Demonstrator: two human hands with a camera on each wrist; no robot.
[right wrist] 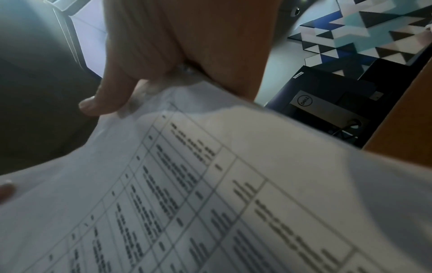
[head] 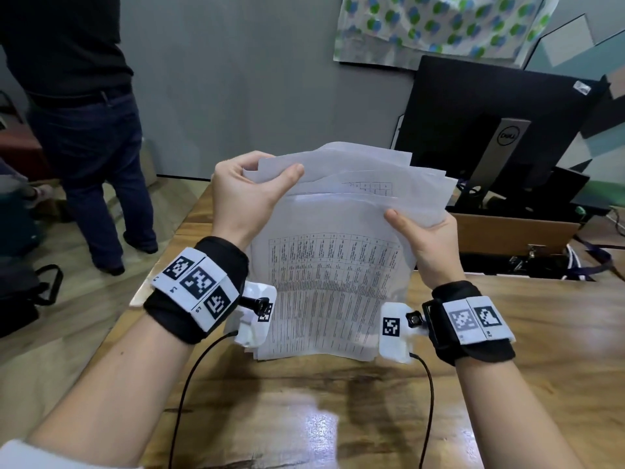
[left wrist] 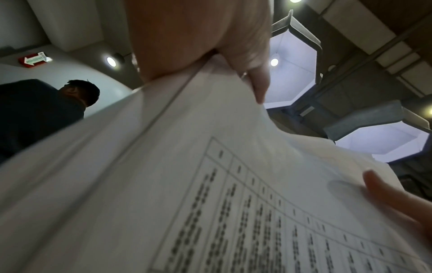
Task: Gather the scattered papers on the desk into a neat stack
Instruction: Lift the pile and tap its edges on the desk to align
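A bundle of white papers [head: 333, 265] printed with tables stands upright on its lower edge on the wooden desk [head: 338, 401]. Its top edges are uneven and fanned. My left hand [head: 247, 198] grips the upper left corner, thumb in front and fingers behind. At the upper right edge my right hand [head: 422, 231] holds the sheets with its thumb across the front. The left wrist view shows the papers [left wrist: 210, 184] close up with my left hand [left wrist: 210, 46] pinching them. From the right wrist, the papers [right wrist: 210, 184] fill the view under my right hand [right wrist: 175, 55].
A black monitor [head: 490, 123] stands at the back right beside a cardboard box [head: 514, 231] and cables. A person in dark clothes [head: 84, 130] stands on the floor to the left of the desk. A black bag [head: 23, 292] lies on the floor at left.
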